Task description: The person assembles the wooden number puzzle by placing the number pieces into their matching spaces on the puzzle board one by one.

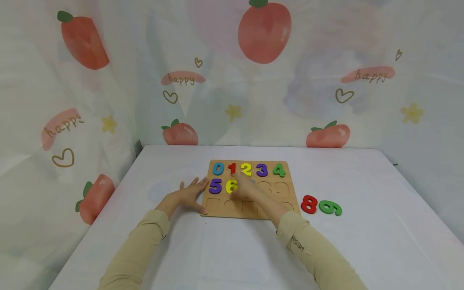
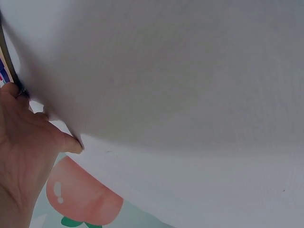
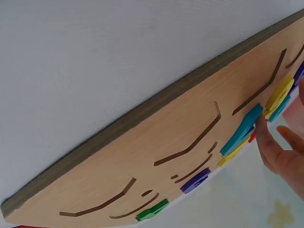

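A wooden number board point(image 1: 213, 207) lies on the white table. My left hand point(image 1: 188, 195) rests at its left edge, fingers spread and thumb at the near corner. Over the middle row reaches my right hand point(image 1: 243, 186), its fingers beside the yellow 6 point(image 1: 231, 186). In the right wrist view, a straight finger point(image 3: 266, 142) lies right at the blue 7 point(image 3: 242, 129). The hand mostly covers that 7 in the head view. Along the top row sit the blue 0 point(image 1: 218, 168), red 1 point(image 1: 231, 168), yellow 2 point(image 1: 246, 169), purple 3 point(image 1: 262, 170) and green 4 point(image 1: 279, 170).
The purple 5 point(image 1: 215, 186) sits at the left of the middle row. To the right of the board, a red 8 point(image 1: 309, 204) and a green 9-shaped piece point(image 1: 330, 207) lie on the table point(image 1: 362, 241). A printed cloth point(image 1: 232, 88) hangs behind.
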The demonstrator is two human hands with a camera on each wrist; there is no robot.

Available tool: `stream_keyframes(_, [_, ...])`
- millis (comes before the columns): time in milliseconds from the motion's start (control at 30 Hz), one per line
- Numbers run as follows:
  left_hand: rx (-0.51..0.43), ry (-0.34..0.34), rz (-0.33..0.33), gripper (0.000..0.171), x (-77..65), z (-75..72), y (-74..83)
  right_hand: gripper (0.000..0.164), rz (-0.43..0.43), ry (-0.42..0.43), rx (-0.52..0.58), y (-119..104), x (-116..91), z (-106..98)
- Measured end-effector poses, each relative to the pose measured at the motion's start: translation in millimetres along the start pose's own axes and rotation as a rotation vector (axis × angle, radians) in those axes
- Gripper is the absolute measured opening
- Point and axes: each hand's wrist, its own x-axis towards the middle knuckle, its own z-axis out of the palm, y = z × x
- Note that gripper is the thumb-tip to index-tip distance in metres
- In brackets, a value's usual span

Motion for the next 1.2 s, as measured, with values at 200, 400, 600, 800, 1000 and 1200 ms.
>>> stream_keyframes(200, [-0.014, 0.005, 0.005, 0.118, -1.9, -1.2, 1.0, 0.063, -0.001, 0.020, 0.030, 3, -5, -4])
stream_keyframes(400, [-0.023, 0.007, 0.008, 0.118, -3.8, -1.7, 2.4, 0.053, -0.034, 0.040, 0.086, 7, -14, -10])
stream_keyframes(600, [-0.024, 0.015, 0.008, 0.118, -3.3, -0.3, 1.5, 0.043, -0.042, 0.046, 0.148, 11, -23, -19])
stream_keyframes(800, [-0.028, 0.010, 0.000, 0.118, -2.0, 0.3, 1.5, 0.038, -0.060, 0.092, 0.114, 17, -31, -28])
stream_keyframes(1000, [-0.023, 0.007, 0.004, 0.117, -1.0, 1.7, 1.1, 0.035, -0.165, 0.089, 0.093, 31, -39, -40])
stream_keyframes(1200, [-0.025, 0.007, -0.001, 0.117, -2.3, -0.2, 2.2, 0.032, -0.250, 0.135, 0.070, 43, -45, -55])
